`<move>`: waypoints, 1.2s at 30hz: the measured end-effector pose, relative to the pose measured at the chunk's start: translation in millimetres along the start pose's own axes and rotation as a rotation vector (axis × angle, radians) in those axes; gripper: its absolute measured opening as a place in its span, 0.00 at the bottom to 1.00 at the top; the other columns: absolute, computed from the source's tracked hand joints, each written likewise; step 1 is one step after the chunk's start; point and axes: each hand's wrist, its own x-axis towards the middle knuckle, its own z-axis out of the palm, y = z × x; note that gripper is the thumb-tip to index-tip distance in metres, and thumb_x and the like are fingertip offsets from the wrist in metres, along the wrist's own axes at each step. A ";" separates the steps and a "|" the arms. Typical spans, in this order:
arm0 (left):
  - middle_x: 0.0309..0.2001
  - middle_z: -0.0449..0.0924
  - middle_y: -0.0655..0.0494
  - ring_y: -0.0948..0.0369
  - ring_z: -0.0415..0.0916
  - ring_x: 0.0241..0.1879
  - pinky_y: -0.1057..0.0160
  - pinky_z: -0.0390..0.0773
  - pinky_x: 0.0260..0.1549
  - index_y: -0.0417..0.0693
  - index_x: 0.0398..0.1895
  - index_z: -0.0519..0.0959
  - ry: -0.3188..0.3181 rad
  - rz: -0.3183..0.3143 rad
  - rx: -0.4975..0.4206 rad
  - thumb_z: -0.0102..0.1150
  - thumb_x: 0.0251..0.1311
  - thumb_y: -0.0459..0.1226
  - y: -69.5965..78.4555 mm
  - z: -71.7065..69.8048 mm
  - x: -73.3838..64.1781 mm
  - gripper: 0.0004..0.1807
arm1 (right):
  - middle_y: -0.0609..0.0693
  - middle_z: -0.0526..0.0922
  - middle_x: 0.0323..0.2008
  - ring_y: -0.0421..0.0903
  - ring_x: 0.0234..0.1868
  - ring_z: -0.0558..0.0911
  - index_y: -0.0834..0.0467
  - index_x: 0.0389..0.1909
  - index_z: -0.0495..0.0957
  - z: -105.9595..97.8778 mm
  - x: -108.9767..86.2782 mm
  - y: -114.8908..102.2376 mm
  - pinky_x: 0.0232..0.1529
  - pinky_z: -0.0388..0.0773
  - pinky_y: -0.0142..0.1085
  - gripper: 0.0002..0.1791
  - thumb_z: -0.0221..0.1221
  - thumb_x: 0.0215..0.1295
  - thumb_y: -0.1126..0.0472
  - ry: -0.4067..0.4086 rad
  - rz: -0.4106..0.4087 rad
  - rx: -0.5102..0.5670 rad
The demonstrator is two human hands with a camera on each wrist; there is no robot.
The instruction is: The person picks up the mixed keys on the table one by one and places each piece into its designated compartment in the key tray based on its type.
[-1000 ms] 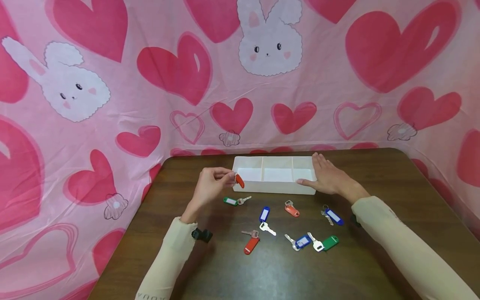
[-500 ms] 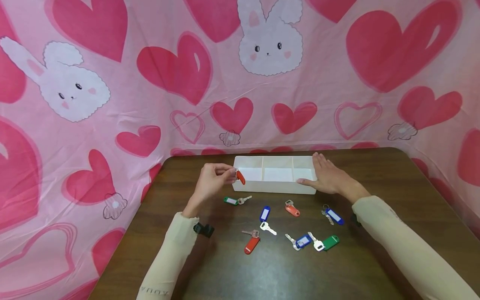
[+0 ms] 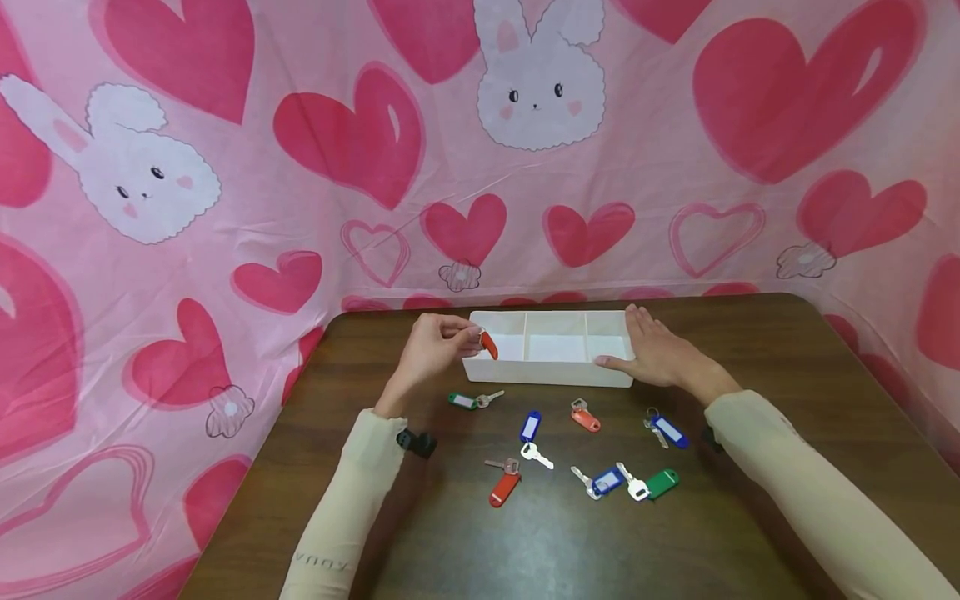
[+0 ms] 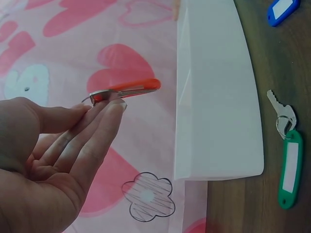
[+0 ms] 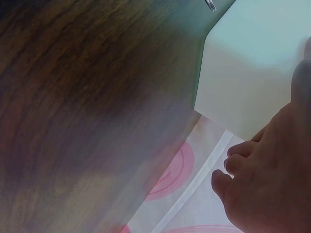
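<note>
My left hand [image 3: 433, 348] pinches a key with a red tag [image 3: 489, 345] between thumb and fingertips, above the left end of a white three-compartment box [image 3: 547, 373]. In the left wrist view the red tag [image 4: 146, 84] and the key lie level beyond the fingertips, apart from the box wall [image 4: 218, 97]. At the box's right end rests my right hand [image 3: 666, 353], its fingers straight along the end wall and the thumb over the front rim. The right wrist view shows this hand [image 5: 272, 170] against the box's outer side. No keys show inside the compartments.
Tagged keys lie on the brown table [image 3: 442, 550] before the box: green tags [image 3: 462, 401] [image 3: 662, 484], several blue tags [image 3: 531, 426], a red tag [image 3: 505, 489] and an orange-red tag [image 3: 586, 419]. A pink heart-and-rabbit cloth [image 3: 450, 150] hangs behind.
My left hand has moved slightly up and right with the red-tagged key, from beside the box's front left corner to over its left compartment. The right hand stays in place.
</note>
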 end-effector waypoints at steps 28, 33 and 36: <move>0.43 0.91 0.39 0.53 0.93 0.38 0.58 0.91 0.42 0.36 0.46 0.88 -0.048 0.001 0.075 0.65 0.71 0.35 4.9 -3.6 28.8 0.10 | 0.72 0.38 0.84 0.73 0.84 0.41 0.74 0.82 0.35 -3.0 -3.4 -1.0 0.83 0.45 0.63 0.70 0.48 0.66 0.19 0.010 -0.014 -0.009; 0.44 0.91 0.40 0.50 0.93 0.42 0.55 0.90 0.45 0.37 0.48 0.88 -0.052 -0.014 0.070 0.65 0.71 0.35 6.2 -4.8 31.4 0.11 | 0.72 0.38 0.84 0.73 0.84 0.42 0.74 0.82 0.35 -3.0 -3.5 -0.2 0.83 0.45 0.63 0.70 0.48 0.66 0.19 0.007 -0.013 -0.013; 0.44 0.91 0.40 0.48 0.92 0.44 0.52 0.90 0.47 0.37 0.49 0.88 -0.061 -0.015 0.066 0.66 0.71 0.36 7.6 -5.2 34.4 0.11 | 0.72 0.38 0.84 0.73 0.84 0.42 0.74 0.82 0.36 -3.2 -3.1 0.0 0.83 0.45 0.63 0.70 0.48 0.66 0.19 0.006 -0.012 -0.014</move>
